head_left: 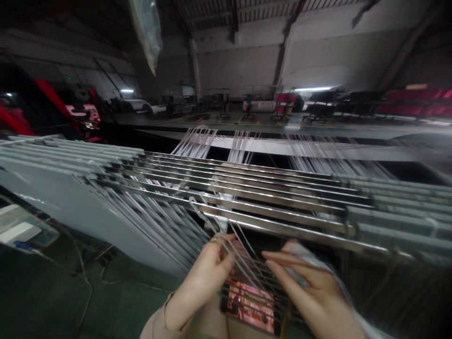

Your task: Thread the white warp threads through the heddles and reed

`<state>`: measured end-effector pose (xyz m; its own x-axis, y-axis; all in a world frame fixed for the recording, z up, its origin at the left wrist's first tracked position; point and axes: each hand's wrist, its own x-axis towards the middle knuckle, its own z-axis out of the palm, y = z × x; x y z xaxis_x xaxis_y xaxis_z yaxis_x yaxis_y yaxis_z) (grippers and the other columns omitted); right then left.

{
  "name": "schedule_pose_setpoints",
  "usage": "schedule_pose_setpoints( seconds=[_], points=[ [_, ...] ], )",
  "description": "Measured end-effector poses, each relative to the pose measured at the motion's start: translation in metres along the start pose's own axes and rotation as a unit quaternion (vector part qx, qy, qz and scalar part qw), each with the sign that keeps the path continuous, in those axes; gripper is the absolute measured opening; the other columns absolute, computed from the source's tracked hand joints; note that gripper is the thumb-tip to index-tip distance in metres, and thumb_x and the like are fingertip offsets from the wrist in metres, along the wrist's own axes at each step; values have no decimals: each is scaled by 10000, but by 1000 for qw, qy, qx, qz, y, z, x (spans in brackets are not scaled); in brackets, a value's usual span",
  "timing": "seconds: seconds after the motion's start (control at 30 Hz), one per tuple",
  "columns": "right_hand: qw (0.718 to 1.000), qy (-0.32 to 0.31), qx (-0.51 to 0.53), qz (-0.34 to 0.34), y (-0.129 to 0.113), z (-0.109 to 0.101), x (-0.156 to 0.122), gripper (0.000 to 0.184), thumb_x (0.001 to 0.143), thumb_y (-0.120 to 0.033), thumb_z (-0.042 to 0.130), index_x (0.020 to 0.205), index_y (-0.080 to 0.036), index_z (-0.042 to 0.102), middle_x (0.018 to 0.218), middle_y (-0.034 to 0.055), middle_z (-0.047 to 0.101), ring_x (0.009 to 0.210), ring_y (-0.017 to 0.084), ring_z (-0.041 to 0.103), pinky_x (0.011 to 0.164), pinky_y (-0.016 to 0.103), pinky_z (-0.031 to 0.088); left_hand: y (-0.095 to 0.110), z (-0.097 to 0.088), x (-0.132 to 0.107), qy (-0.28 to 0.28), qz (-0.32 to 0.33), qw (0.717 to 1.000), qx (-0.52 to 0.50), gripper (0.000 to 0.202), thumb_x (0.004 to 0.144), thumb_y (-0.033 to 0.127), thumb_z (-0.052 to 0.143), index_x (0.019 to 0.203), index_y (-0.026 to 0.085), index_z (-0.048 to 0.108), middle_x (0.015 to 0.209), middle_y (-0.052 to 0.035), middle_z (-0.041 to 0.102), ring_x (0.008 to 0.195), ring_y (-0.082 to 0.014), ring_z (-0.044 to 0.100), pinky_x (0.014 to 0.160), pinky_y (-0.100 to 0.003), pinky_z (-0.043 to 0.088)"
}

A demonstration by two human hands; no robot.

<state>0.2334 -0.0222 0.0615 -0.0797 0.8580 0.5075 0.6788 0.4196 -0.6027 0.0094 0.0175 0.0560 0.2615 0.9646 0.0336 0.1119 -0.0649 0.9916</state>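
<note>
My left hand point(203, 278) pinches thin pale strands point(226, 249) that fan down from a loom's stainless steel harness bars point(268, 209). My right hand point(303, 282) is beside them, fingers curved towards the strands, with a loose white yarn bundle point(310, 259) against its back and wrist. Motion blur hides whether it grips anything. Between my hands, a smartphone point(249, 307) with a bright pink-and-red picture lies below a row of dark wires. A beige sleeve point(158, 325) covers my left wrist.
Grey slatted frames point(70, 188) extend left of the bars, and more point(399, 212) extend right. White warp threads point(247, 146) stretch beyond them. Red machinery point(45, 108) stands at the left, and red-and-black equipment point(399, 106) lines the far hall. Green floor point(70, 301) lies below left.
</note>
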Motion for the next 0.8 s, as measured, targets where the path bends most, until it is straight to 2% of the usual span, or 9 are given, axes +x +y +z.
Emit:
schedule_pose_setpoints(
  seconds=[0.13, 0.2, 0.27, 0.33, 0.43, 0.5, 0.6, 0.67, 0.8],
  points=[
    [998, -67, -4, 16, -11, 10, 13, 209, 910, -379, 580, 1008, -318, 754, 993, 5, 763, 985, 220, 712, 864, 344, 593, 21, 2, -9, 8, 143, 990, 20, 168, 914, 262, 549, 889, 219, 710, 1046, -52, 653, 1072, -202, 584, 969, -313, 420],
    [997, -67, 16, 40, -15, 18, 18, 213, 908, -380, 566, 967, -303, 756, 948, 9, 766, 918, 220, 726, 836, 370, 600, 26, 7, -17, 11, 179, 982, 56, 169, 909, 219, 543, 894, 244, 709, 1074, -45, 629, 1111, -196, 550, 999, -310, 390],
    [997, -46, 27, 47, -18, 23, 19, 217, 889, -388, 577, 908, -266, 755, 900, 30, 764, 881, 237, 727, 830, 406, 597, 23, 11, -22, -13, 179, 978, 107, 192, 891, 169, 538, 894, 247, 714, 1061, -51, 625, 1103, -200, 551, 1000, -319, 387],
    [998, -27, 29, 39, -20, 21, 17, 217, 864, -404, 603, 861, -234, 738, 876, 48, 755, 858, 240, 724, 816, 398, 598, 13, 11, -22, 7, 147, 982, 119, 196, 889, 169, 533, 972, 236, 697, 1082, -64, 633, 1101, -212, 563, 1002, -341, 390],
    [1000, -2, 23, 2, -26, 7, 12, 121, 851, -360, 652, 874, -254, 708, 873, 10, 745, 881, 194, 720, 837, 298, 585, 3, 8, -18, 77, 62, 995, 28, 311, 894, 256, 547, 1200, 211, 581, 1046, -71, 663, 974, -207, 624, 911, -344, 461],
    [999, -15, 24, -27, -32, 0, 11, 95, 859, -279, 657, 937, -288, 711, 906, -29, 753, 925, 158, 716, 881, 239, 556, 5, 7, -18, 55, 31, 997, -33, 269, 895, 293, 546, 1139, 192, 599, 930, -52, 680, 833, -188, 642, 788, -305, 501],
    [994, -84, 63, 5, -42, 5, 16, 175, 888, -223, 592, 967, -265, 743, 918, -8, 770, 875, 161, 730, 820, 235, 575, 16, 9, -25, 1, 96, 995, 15, 169, 908, 247, 516, 863, 191, 669, 851, -45, 673, 826, -185, 636, 770, -284, 491],
    [991, -99, 87, 35, -46, 11, 20, 188, 886, -224, 567, 900, -233, 755, 877, 20, 769, 839, 178, 729, 774, 254, 586, 20, 11, -29, 3, 146, 985, 97, 199, 902, 180, 500, 815, 198, 678, 852, -47, 667, 862, -190, 629, 810, -293, 478],
    [997, -12, 76, -16, -51, 7, 20, 74, 826, -210, 647, 790, -252, 696, 774, -37, 730, 768, 127, 706, 756, 170, 561, 16, 7, -32, 76, 148, 982, 94, 176, 887, 143, 524, 886, 209, 687, 984, -51, 685, 976, -188, 636, 855, -270, 487]
  ],
)
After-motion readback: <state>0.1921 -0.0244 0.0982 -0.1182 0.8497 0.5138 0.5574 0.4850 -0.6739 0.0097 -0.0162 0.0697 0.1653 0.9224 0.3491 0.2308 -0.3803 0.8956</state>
